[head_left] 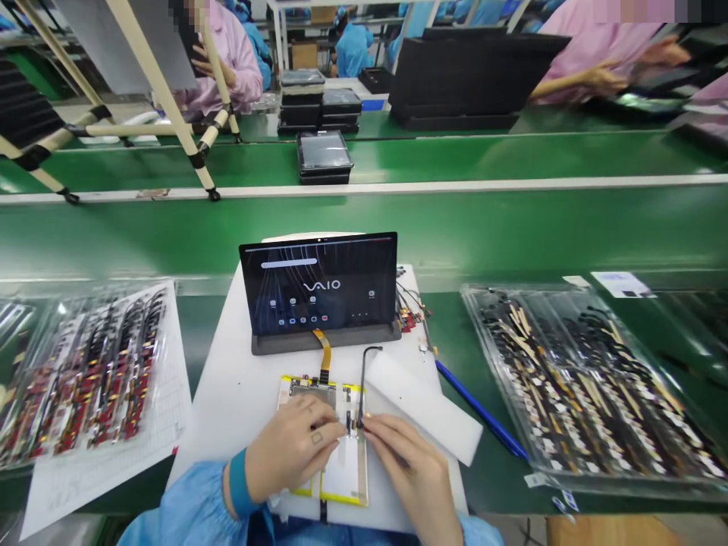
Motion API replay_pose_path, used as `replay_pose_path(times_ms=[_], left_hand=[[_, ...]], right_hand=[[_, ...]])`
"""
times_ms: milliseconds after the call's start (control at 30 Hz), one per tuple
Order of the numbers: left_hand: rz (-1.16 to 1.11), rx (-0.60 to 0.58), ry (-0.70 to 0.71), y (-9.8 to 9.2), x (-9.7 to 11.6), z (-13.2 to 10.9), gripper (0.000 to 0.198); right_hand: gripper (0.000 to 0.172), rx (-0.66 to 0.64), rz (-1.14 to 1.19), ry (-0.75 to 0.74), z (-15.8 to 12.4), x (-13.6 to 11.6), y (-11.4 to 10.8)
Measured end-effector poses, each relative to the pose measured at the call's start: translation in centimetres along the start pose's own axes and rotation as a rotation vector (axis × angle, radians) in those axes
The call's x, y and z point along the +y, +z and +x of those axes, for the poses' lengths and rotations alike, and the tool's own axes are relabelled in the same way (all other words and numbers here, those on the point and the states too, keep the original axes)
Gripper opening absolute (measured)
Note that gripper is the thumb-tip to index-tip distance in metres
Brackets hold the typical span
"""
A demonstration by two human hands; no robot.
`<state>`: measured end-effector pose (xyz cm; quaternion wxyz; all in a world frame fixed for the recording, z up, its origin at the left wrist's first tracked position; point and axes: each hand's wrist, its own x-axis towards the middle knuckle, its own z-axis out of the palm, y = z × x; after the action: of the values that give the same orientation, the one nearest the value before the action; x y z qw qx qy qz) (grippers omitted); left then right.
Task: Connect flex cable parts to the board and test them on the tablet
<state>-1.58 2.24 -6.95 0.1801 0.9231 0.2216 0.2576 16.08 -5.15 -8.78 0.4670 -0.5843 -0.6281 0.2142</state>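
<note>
A tablet battery-and-board assembly (pixel 341 474) with yellow edges lies on a white work board (pixel 221 409). My left hand (pixel 299 444), with a teal wrist band, rests over its left side. The left fingers are curled together near a small black connector at the middle; what they pinch, if anything, is hidden. My right hand (pixel 412 462) pinches the lower end of a thin black cable (pixel 363 379), whose bent top points right. An orange flex cable (pixel 326 350) joins the assembly to a lit tablet screen (pixel 321 292) reading VAIO, upright in a dark stand (pixel 327 339).
White foam block (pixel 426 406) and blue pen-like tool (pixel 483 409) lie at right. Clear trays of small parts flank the board: red boards left (pixel 96 371), cables right (pixel 591 379). Stacked tablets (pixel 324 157) and a pipe rack (pixel 164 91) stand behind; people in pink work opposite.
</note>
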Motion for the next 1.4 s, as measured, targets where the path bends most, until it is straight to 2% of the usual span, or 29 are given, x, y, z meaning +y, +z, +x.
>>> replay_pose_path(times_ms=[133,367,767,933,1067,1167,1233,1333,1400], left_hand=[[-0.018,0.018,-0.039,0.5,-0.3,-0.4,0.020],[-0.044,0.002,-0.047,0.5,-0.3,-0.7,0.019],[0.018,-0.046,0.024,0.5,-0.3,-1.0,0.025],[0.130,-0.127,0.023,0.7,0.0,-0.8,0.048],[0.174,-0.132,-0.018,0.6,0.0,-0.8,0.045],[0.122,-0.125,-0.013,0.1,-0.4,-0.8,0.038],[0.136,-0.098,-0.048,-0.3,-0.9,-0.6,0.034],[0.326,-0.004,-0.191,-0.7,-1.9,0.3,0.037],[0.479,0.063,-0.264,-0.7,-2.7,1.1,0.042]], right_hand=[[0.017,-0.038,-0.028,-0.057,0.7,0.1,0.1],[0.019,-0.063,-0.071,-0.092,0.0,0.0,0.0],[0.019,-0.068,-0.094,-0.140,0.3,0.1,0.2],[0.019,-0.039,-0.101,-0.159,0.3,0.2,0.4],[0.020,-0.076,-0.123,-0.156,0.9,-0.7,0.1],[0.027,-0.062,-0.241,-0.207,1.6,-1.5,-0.9],[0.034,0.025,-0.390,-0.272,1.9,-1.3,-1.7],[0.041,0.129,-0.703,-0.274,1.8,0.5,-3.2],[0.045,0.105,-0.867,-0.264,1.5,2.1,-4.1]])
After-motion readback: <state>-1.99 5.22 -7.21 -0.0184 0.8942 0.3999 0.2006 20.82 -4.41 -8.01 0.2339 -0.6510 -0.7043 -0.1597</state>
